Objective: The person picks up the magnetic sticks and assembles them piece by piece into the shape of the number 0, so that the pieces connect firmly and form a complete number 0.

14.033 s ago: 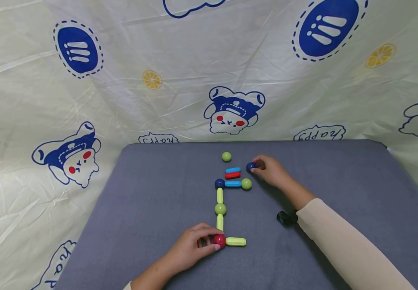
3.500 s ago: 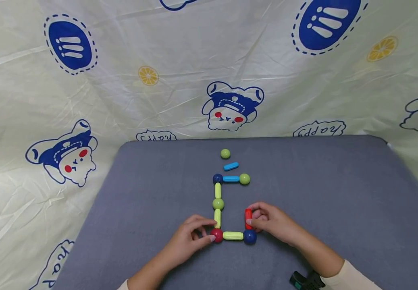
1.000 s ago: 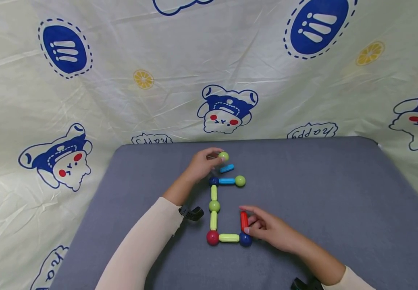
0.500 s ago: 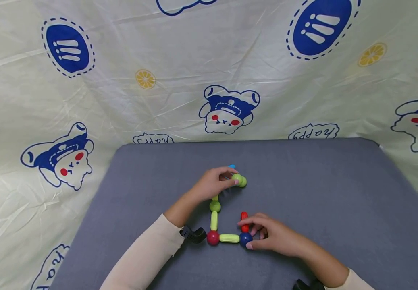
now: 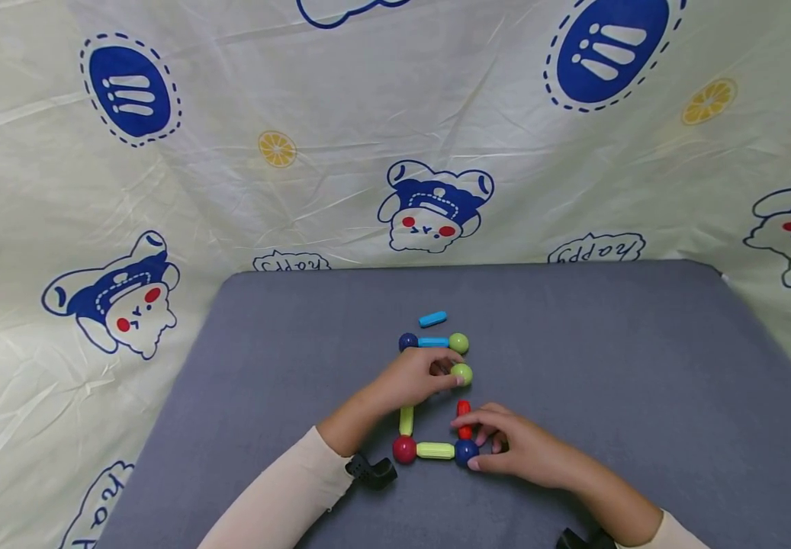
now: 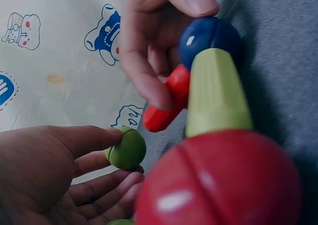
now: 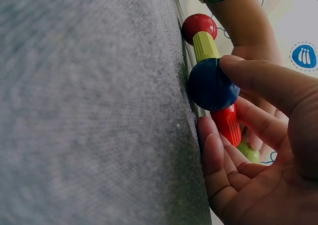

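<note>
My left hand (image 5: 414, 379) pinches a lime-green ball (image 5: 461, 374) between thumb and fingers, just beyond the far end of a red rod (image 5: 464, 406). That rod joins a dark blue ball (image 5: 466, 454). My right hand (image 5: 519, 448) steadies this corner, thumb on the dark blue ball (image 7: 211, 86) and index finger across the red rod (image 7: 227, 125). A yellow-green rod (image 5: 435, 451) links the dark blue ball to a red ball (image 5: 405, 449). From there another yellow-green rod (image 5: 406, 421) runs away under my left hand, which hides the column's middle.
At the chain's far end, a second dark blue ball (image 5: 408, 341), a light blue rod (image 5: 433, 342) and another green ball (image 5: 459, 343) stand in a row. A loose light blue rod (image 5: 432, 319) lies behind them. All rest on a grey cloth-covered table (image 5: 608, 343).
My left hand left the red ball, picked up the green ball from the far side and brought it nearer, to the red rod. My right hand's thumb shifted from the red rod onto the dark blue ball.
</note>
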Motion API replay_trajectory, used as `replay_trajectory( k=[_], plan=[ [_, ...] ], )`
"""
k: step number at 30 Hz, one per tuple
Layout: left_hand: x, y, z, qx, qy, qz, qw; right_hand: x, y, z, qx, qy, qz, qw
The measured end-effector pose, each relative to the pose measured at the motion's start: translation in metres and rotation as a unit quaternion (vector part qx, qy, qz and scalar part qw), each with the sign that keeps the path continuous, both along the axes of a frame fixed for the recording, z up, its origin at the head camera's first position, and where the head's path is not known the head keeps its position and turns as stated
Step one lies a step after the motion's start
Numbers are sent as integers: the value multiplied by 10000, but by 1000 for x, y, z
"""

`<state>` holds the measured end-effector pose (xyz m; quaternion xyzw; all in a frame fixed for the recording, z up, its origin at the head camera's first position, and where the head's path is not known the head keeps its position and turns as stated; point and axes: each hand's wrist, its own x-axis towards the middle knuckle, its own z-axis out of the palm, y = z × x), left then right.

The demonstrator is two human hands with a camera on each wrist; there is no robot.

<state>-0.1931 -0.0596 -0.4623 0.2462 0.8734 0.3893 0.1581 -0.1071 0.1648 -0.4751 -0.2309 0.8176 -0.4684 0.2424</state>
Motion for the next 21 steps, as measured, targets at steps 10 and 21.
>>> replay_trajectory(
  k=[10, 21],
  plan=[
    [6, 3, -5, -73, 102, -275, 9995, 1, 1, 0, -101, 6, 48, 9999],
    [6, 1, -7, -120, 293, -432, 9986, 0, 3, -2, -107, 42, 77, 9999]
  ],
)
